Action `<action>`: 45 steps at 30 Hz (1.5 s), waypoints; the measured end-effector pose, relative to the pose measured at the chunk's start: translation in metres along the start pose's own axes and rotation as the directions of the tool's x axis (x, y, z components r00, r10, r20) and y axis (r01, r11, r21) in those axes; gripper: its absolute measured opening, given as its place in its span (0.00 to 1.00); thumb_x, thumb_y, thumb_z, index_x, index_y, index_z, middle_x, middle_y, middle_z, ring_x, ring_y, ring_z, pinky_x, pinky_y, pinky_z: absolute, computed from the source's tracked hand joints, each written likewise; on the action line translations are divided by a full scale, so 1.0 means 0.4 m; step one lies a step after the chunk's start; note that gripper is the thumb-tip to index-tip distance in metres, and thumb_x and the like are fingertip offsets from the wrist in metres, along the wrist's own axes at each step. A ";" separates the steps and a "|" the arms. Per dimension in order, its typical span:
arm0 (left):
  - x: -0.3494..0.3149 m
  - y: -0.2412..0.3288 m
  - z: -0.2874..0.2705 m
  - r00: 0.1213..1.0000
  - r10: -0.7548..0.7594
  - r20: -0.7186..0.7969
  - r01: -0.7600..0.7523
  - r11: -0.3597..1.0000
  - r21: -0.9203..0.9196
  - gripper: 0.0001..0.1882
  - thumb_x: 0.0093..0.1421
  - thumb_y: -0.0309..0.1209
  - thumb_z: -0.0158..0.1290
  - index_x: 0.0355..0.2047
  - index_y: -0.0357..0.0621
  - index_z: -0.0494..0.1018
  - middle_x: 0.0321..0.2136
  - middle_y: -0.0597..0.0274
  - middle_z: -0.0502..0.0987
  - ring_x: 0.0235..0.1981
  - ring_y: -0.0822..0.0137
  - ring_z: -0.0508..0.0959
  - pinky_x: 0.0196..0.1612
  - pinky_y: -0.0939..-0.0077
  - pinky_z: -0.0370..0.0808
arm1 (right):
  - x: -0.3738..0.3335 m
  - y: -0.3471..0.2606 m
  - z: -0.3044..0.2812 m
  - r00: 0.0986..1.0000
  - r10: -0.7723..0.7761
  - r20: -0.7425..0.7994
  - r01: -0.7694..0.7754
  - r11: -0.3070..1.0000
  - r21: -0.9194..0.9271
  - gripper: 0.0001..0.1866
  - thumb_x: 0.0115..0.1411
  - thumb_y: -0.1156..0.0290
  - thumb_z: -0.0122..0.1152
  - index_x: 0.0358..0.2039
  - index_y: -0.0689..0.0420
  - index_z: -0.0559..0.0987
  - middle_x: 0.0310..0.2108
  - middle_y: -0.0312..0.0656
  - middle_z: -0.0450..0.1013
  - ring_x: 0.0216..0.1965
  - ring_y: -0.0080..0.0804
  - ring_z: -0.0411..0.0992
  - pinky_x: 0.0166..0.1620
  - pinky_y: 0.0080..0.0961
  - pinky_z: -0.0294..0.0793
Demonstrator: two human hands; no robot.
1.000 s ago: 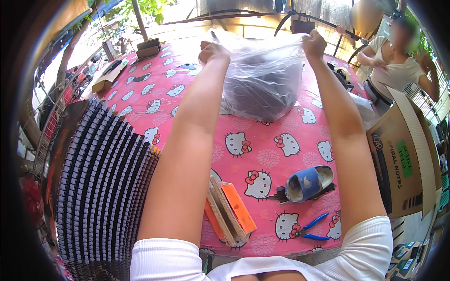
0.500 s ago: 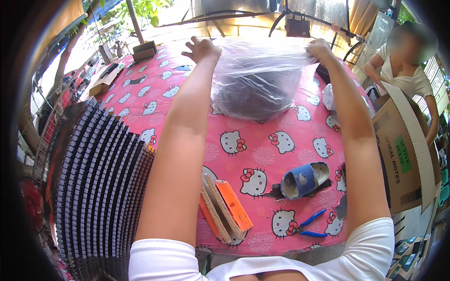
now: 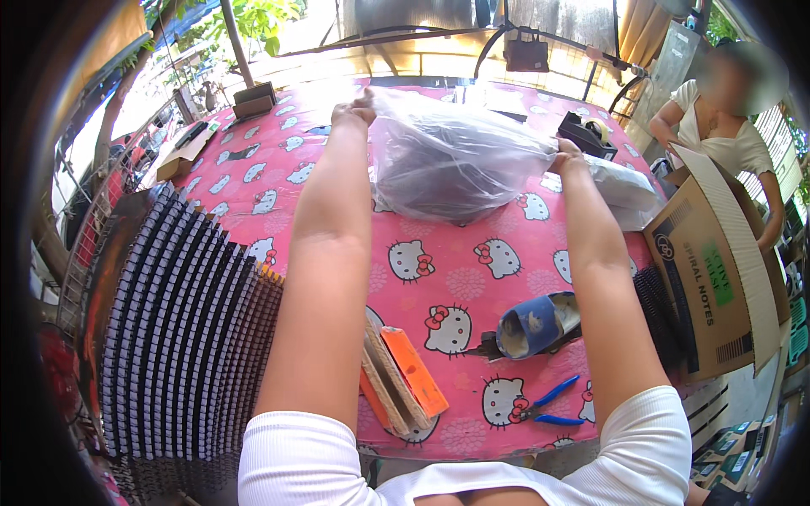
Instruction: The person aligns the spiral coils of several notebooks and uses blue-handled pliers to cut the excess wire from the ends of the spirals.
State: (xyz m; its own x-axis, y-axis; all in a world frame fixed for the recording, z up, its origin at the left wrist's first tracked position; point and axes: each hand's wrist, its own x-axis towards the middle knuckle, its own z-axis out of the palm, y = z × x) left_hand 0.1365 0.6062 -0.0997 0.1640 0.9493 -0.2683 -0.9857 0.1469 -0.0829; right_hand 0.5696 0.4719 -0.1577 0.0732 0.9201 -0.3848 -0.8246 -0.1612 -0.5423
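Note:
A big clear plastic bag (image 3: 456, 160) with dark contents, too blurred by the film to name, rests on the pink patterned tablecloth (image 3: 464, 244). My left hand (image 3: 356, 108) is closed on the bag's upper left edge, arm stretched out. At the bag's right edge, my right hand (image 3: 568, 155) grips the plastic. The film is drawn out between both hands, and the dark load sits under it.
Spiral-bound notebooks (image 3: 186, 329) are stacked at the left. Nearer lie orange-edged wooden blocks (image 3: 405, 375), a blue slipper (image 3: 536, 326) and blue-handled cutters (image 3: 553, 405). A tape dispenser (image 3: 588, 135) stands far right. Beside a cardboard box (image 3: 709, 270) is another person (image 3: 717, 135).
My left hand has closed from spread fingers and moved slightly left. My right hand has come lower and nearer with its edge of the bag, uncovering the tape dispenser.

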 end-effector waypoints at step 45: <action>-0.240 -0.207 0.038 0.930 -0.347 0.126 -0.351 -0.729 0.588 0.21 0.42 0.36 0.58 0.40 0.51 0.78 0.40 0.60 0.78 0.50 0.60 0.72 0.51 0.65 0.68 | -0.326 0.237 0.183 0.788 -0.059 0.613 0.461 -0.603 -0.651 0.32 0.48 0.64 0.65 0.55 0.54 0.66 0.49 0.52 0.69 0.52 0.50 0.66 0.50 0.41 0.66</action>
State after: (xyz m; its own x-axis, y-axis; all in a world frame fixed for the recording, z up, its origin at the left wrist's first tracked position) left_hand 0.2019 0.5073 -0.0523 0.4891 0.8664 -0.1002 0.6376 -0.2768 0.7189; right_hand 0.4408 0.3626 -0.1043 -0.2376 0.9532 0.1868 0.8960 0.2894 -0.3368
